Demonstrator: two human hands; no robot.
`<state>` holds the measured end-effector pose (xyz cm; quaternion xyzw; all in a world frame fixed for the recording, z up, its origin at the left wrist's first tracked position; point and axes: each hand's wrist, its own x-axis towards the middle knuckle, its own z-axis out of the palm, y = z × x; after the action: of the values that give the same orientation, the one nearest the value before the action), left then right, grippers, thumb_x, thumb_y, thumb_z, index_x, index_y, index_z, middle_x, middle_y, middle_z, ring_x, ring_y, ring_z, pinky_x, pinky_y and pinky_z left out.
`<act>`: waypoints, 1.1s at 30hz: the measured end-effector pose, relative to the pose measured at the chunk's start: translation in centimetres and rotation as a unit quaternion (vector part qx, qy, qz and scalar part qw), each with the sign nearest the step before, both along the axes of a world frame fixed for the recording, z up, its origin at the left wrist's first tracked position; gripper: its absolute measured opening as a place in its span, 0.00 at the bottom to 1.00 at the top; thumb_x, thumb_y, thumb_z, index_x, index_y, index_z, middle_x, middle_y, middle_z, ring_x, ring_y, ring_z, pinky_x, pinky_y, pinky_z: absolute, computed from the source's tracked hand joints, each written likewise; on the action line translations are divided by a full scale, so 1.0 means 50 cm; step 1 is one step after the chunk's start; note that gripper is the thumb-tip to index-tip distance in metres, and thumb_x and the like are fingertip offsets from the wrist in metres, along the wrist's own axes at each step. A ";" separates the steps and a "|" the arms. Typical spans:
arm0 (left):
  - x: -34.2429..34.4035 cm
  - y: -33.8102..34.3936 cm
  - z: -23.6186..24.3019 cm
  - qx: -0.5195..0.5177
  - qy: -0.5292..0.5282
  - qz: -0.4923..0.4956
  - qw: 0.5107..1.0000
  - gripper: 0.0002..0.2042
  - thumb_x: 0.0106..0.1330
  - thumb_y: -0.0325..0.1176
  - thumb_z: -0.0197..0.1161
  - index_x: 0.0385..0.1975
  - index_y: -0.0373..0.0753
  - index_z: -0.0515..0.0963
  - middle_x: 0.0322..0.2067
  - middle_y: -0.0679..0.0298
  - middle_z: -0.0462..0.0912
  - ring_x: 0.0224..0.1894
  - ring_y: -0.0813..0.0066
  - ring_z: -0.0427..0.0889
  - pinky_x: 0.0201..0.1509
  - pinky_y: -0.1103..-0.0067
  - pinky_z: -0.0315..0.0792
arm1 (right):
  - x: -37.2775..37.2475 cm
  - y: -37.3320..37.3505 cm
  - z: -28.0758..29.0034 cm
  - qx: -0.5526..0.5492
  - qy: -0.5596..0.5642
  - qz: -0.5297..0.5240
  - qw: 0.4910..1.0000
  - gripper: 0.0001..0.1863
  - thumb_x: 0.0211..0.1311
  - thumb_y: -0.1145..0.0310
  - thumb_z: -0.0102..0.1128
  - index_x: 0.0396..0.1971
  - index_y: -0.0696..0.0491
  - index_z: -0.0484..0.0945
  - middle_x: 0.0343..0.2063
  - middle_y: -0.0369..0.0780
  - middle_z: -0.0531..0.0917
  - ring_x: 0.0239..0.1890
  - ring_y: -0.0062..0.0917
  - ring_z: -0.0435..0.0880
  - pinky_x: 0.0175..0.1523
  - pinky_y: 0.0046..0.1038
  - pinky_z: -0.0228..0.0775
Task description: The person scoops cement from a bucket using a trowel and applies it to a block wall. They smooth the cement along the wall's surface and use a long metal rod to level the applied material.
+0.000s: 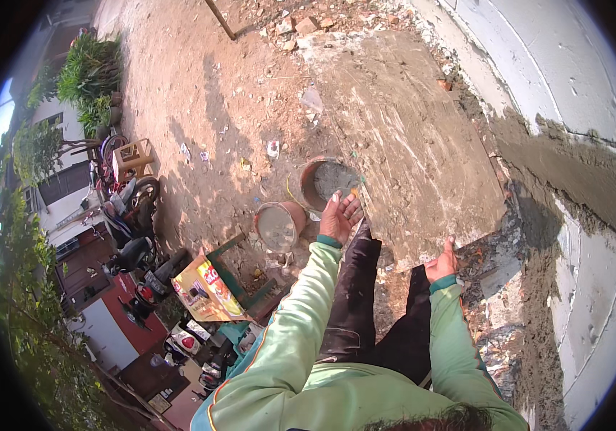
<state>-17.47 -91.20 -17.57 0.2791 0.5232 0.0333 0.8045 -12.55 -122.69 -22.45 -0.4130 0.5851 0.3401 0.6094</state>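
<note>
Large mortar-smeared board (408,136) at frame centre, lower edge gripped by right hand (442,264). Left hand (339,215) open, palm up, beside the left edge, near mortar bucket (328,183). Best gripped at both edges, kept level.

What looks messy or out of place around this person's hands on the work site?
Broken brick rubble lies heaped beside the right hand, which grips the mortar-smeared flat board. More brick bits litter the dirt. The left hand hangs open near a round bucket of grey mortar.
</note>
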 end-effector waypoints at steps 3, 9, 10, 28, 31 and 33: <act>0.136 0.058 0.022 -0.009 -0.092 -0.058 0.994 0.24 0.64 0.46 0.66 0.54 0.42 0.67 0.52 0.67 0.74 0.52 0.73 0.75 0.59 0.70 0.69 | 0.019 0.044 0.091 0.100 -0.076 -0.080 0.989 0.29 0.72 0.44 0.51 0.61 0.51 0.69 0.47 0.40 0.81 0.42 0.30 0.84 0.46 0.38 0.80; 0.208 0.091 0.021 0.096 -0.100 -0.135 0.981 0.13 0.54 0.14 0.61 0.28 0.44 0.70 0.30 0.77 0.73 0.34 0.85 0.75 0.46 0.81 0.73 | 0.040 0.113 0.195 -0.041 -0.059 -0.055 0.996 0.29 0.75 0.51 0.46 0.64 0.59 0.66 0.58 0.44 0.76 0.54 0.36 0.79 0.59 0.39 0.73; 0.226 0.079 0.066 0.131 -0.080 -0.151 0.977 0.15 0.52 0.14 0.61 0.25 0.45 0.66 0.26 0.79 0.66 0.31 0.88 0.70 0.40 0.82 0.71 | -0.013 0.091 0.142 -0.135 -0.055 -0.026 0.989 0.29 0.74 0.51 0.47 0.63 0.58 0.67 0.58 0.44 0.76 0.54 0.36 0.79 0.59 0.40 0.73; 0.612 0.690 0.247 0.292 -0.020 -0.067 0.954 0.32 0.63 0.29 0.66 0.66 0.30 0.61 0.52 0.54 0.77 0.48 0.70 0.79 0.49 0.78 0.75 | 0.545 0.809 0.023 0.009 -0.146 -0.055 0.988 0.40 0.66 0.37 0.52 0.68 0.51 0.63 0.67 0.42 0.67 0.65 0.35 0.70 0.60 0.41 0.66; 0.434 0.719 0.087 0.455 0.139 -0.287 0.831 0.48 0.65 0.37 0.67 0.74 0.30 0.37 0.66 0.38 0.64 0.63 0.54 0.74 0.60 0.71 0.74 | 0.591 0.862 -0.074 0.084 -0.214 0.049 0.972 0.39 0.70 0.38 0.46 0.67 0.55 0.62 0.64 0.41 0.71 0.59 0.33 0.74 0.53 0.34 0.69; 0.195 0.640 -0.023 0.407 0.138 -0.307 0.849 0.48 0.65 0.42 0.66 0.73 0.28 0.39 0.67 0.35 0.61 0.66 0.50 0.70 0.62 0.67 0.72 | 0.486 0.810 -0.126 0.103 -0.190 0.168 0.962 0.36 0.70 0.38 0.47 0.68 0.48 0.61 0.61 0.41 0.74 0.54 0.30 0.77 0.47 0.32 0.71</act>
<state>-7.75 -59.19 -18.71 0.7298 0.4561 -0.0438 0.5075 11.76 -82.17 -28.74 -0.4974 0.3425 0.4109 0.6830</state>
